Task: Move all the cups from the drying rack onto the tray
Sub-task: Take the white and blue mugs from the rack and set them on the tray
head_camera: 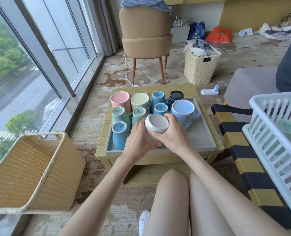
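A grey tray (202,133) sits on a low wooden table (175,88) and holds several upside-down cups in pink, cream, blue, green and dark navy. Both my hands hold a white ribbed cup (156,123) upside down just above the tray's front middle. My left hand (138,142) wraps its left side and lower part. My right hand (173,132) grips its right side. On the right stands the white drying rack (267,132), with one green cup (287,127) inside it, base up.
A large wicker basket (30,169) stands on the floor at left by the window. A yellow and black striped stool (240,150) carries the rack. Beyond the table are a tan chair (146,36), a woven hamper (201,67) and a power strip (209,91). My bare legs are below.
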